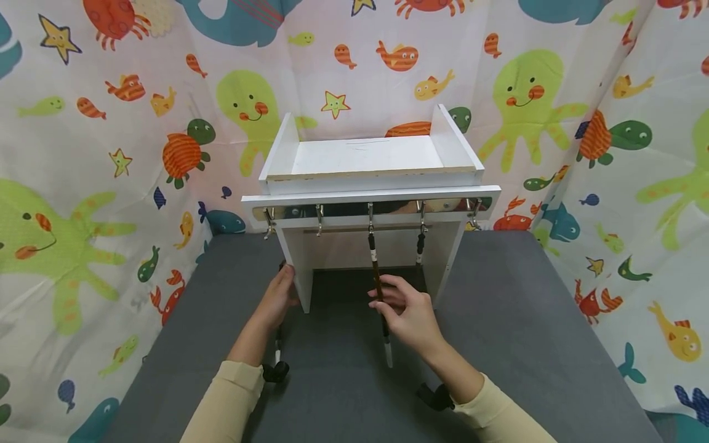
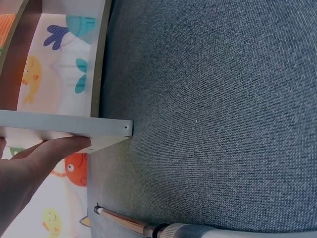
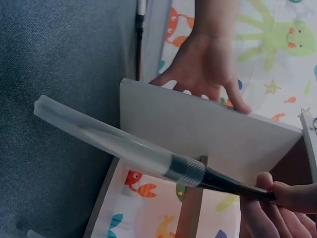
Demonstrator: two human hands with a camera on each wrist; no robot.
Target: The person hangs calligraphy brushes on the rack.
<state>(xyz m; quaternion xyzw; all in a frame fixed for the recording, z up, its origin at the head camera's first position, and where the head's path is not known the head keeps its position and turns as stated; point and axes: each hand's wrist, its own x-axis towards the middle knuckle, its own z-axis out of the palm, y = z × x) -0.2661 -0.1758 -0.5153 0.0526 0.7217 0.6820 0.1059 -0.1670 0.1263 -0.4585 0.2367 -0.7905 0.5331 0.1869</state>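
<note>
A white shelf unit (image 1: 371, 184) with a metal hook rail stands on the grey surface. My left hand (image 1: 277, 298) rests against the outside of its left side panel (image 1: 301, 283), fingers nearly straight in the left wrist view. My right hand (image 1: 407, 314) pinches the dark handle of a calligraphy brush (image 3: 218, 182) between thumb and fingers. That brush hangs tip down from the middle hook (image 1: 370, 212), and a clear cap (image 3: 129, 146) covers its bristles. Another brush (image 1: 421, 243) hangs from the hook to the right.
Beyond the left panel lies one more brush (image 2: 124, 220), partly hidden by my left arm in the head view. Two hooks at the left, one a bare hook (image 1: 319, 220), hold nothing. A sea-animal curtain (image 1: 183, 123) surrounds the grey surface (image 1: 498, 307).
</note>
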